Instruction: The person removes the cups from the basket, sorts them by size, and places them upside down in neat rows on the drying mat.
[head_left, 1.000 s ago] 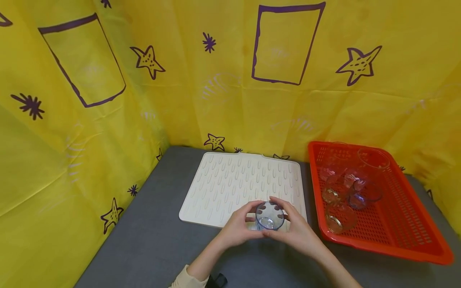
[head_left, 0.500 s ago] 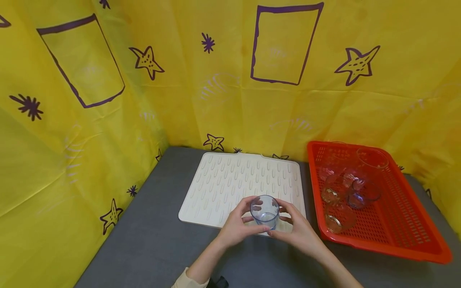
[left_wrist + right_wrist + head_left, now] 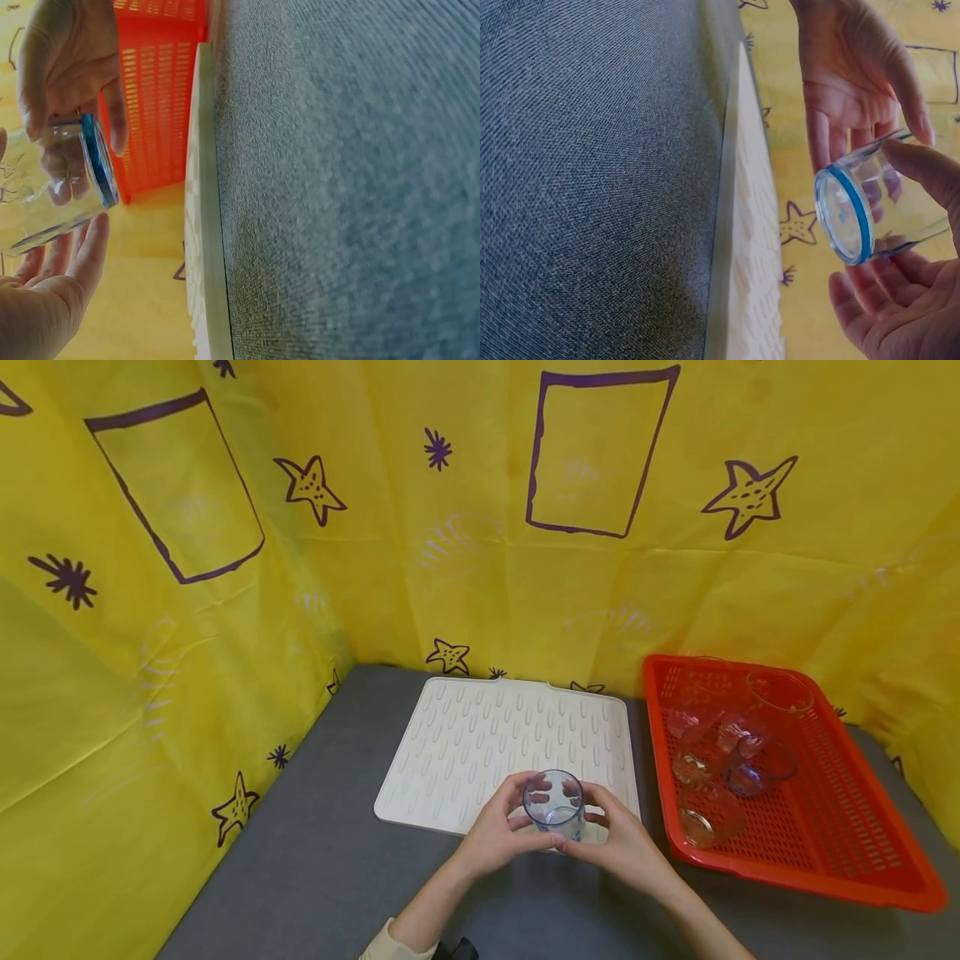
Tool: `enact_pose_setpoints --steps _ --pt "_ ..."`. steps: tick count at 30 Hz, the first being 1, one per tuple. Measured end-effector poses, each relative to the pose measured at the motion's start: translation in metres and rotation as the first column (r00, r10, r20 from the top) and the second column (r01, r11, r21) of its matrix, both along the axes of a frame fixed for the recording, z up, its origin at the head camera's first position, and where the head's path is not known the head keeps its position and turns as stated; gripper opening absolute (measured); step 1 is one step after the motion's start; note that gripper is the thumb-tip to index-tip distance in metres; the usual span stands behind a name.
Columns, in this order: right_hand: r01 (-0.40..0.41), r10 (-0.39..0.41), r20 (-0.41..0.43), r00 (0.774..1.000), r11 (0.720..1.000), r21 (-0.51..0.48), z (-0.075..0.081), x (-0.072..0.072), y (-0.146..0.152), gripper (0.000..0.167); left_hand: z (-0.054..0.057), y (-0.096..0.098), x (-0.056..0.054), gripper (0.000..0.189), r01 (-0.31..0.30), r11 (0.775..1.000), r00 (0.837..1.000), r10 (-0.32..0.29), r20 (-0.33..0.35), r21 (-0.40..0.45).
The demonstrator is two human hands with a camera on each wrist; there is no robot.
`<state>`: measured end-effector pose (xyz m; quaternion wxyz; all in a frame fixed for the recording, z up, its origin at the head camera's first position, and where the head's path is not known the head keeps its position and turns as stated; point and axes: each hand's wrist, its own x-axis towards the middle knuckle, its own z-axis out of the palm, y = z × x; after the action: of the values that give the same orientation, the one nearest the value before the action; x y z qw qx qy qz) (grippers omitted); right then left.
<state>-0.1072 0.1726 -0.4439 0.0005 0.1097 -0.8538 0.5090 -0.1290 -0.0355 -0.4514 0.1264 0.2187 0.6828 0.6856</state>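
A clear drinking glass (image 3: 553, 802) with a bluish tint is held between both hands, its mouth up and slightly tilted. My left hand (image 3: 491, 835) grips its left side, and my right hand (image 3: 618, 839) grips the right, with the thumbs nearly meeting at the near side. From the wrist cameras, the glass (image 3: 64, 187) shows a thick blue ring at its base, raised above the table. Fingers of both hands spread around the wall and show through it. The glass overlaps the near edge of a white ridged drying mat (image 3: 480, 752) in the head view.
A red perforated plastic basket (image 3: 847, 835) stands at the right, holding several clear glasses (image 3: 761, 764) at its left and back. The grey table (image 3: 300, 860) reaches back to a yellow curtain (image 3: 375, 527) with purple drawings on the left and behind.
The glass has shifted slightly left and up in the head view, and its tilt has changed a little. The hands stay around it. Mat and basket keep their places.
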Motion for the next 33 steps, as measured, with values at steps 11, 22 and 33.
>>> enact_pose_setpoints --steps 11,22,33 --pt "-0.033 0.08 -0.236 0.968 0.98 0.196 -0.003 -0.001 0.002 0.075 0.005 -0.01 -0.006 0.082 0.096 0.991 0.995 -0.097 -0.014 -0.093" --pt "-0.036 0.132 -0.266 0.955 0.94 0.338 0.001 0.001 -0.001 0.077 0.011 -0.013 -0.007 0.073 0.008 0.952 0.978 -0.072 -0.197 -0.307" --pt "-0.087 0.142 -0.214 0.967 0.965 0.247 -0.002 0.002 0.001 0.079 0.015 -0.014 -0.003 0.063 -0.014 0.971 0.99 -0.02 -0.14 -0.239"
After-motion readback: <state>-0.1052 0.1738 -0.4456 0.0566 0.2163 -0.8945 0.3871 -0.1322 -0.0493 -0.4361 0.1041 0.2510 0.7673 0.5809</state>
